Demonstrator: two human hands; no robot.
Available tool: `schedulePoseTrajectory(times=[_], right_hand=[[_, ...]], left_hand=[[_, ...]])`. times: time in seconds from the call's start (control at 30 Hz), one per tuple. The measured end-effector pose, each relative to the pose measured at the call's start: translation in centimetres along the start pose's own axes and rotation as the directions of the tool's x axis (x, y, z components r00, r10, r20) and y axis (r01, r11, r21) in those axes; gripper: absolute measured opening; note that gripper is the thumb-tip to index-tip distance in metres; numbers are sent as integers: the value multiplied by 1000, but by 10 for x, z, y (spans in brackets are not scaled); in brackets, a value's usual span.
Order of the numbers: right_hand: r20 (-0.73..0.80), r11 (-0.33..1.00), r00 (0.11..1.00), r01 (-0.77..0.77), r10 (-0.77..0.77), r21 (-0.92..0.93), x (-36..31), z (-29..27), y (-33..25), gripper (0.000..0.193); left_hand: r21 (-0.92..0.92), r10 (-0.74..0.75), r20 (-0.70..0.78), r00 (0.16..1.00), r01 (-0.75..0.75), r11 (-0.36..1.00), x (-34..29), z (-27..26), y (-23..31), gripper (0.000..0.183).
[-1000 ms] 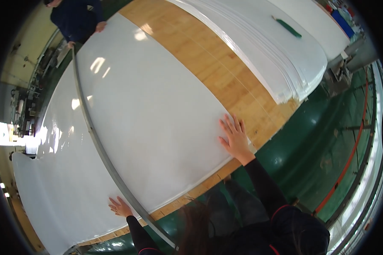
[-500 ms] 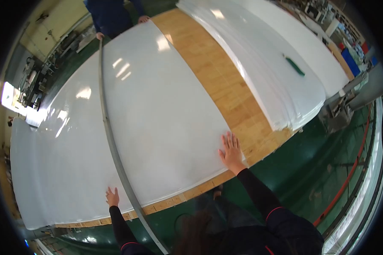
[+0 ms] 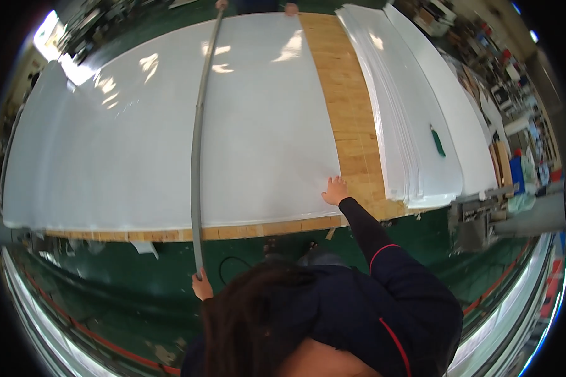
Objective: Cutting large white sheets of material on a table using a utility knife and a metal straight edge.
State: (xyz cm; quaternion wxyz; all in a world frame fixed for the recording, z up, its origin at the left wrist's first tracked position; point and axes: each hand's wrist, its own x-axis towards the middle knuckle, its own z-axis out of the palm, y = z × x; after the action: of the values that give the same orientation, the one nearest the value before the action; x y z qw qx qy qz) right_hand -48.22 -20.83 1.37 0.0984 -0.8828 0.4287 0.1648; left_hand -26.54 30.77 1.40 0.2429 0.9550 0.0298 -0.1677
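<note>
A long grey metal bar [image 3: 197, 138] lies across the glossy white plastic sheet [image 3: 264, 151], running from the far edge of the table past the near one. My left hand [image 3: 202, 286] grips the bar's near end, which sticks out beyond the table. At the sheet's near right corner, my right hand [image 3: 335, 190] rests flat with fingers apart, by the edge where bare wood begins. Across the table, a co-worker's hand [image 3: 221, 4] is at the bar's far end. That person's other hand [image 3: 291, 9] touches the sheet's far right corner.
Bare wooden tabletop [image 3: 352, 113] shows between the sheet and a stack of clear plastic sheets [image 3: 409, 119]. A green-handled tool [image 3: 438, 141], perhaps a utility knife, lies on that stack. A metal roller frame [image 3: 471, 220] stands at the right. The floor [image 3: 132, 276] is green.
My left hand has left its place over the sheet and taken hold of the bar's near end. My right hand stays at the sheet's corner. The view has turned and shifted.
</note>
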Motion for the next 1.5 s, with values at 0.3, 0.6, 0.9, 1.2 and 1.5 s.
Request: schedulePoseTrajectory(times=[0.3,0.6,0.9,1.2,1.5], right_hand=[[110,810,870,489,-481,-324,-11,-11,25,95],[-118,824,816,561,-566,-77,-24,19,72,90],[-312,763,711,641,-630,-78,-35,45,74,85],[-311,774,714,618,-627,-138,-25,62,70,83],[-268,775,733,623,-625,-104,-17,68,61,83]], left_hand=[[312,48,-247,968,33,949,-58,26,-37,42],[281,76,-234,969,-8,960,-201,140,63,36],[199,79,-299,951,-19,980,-246,157,71,39],[64,243,-355,903,-236,970,-197,157,95,36],[6,255,-328,910,-268,963,-176,152,64,39]])
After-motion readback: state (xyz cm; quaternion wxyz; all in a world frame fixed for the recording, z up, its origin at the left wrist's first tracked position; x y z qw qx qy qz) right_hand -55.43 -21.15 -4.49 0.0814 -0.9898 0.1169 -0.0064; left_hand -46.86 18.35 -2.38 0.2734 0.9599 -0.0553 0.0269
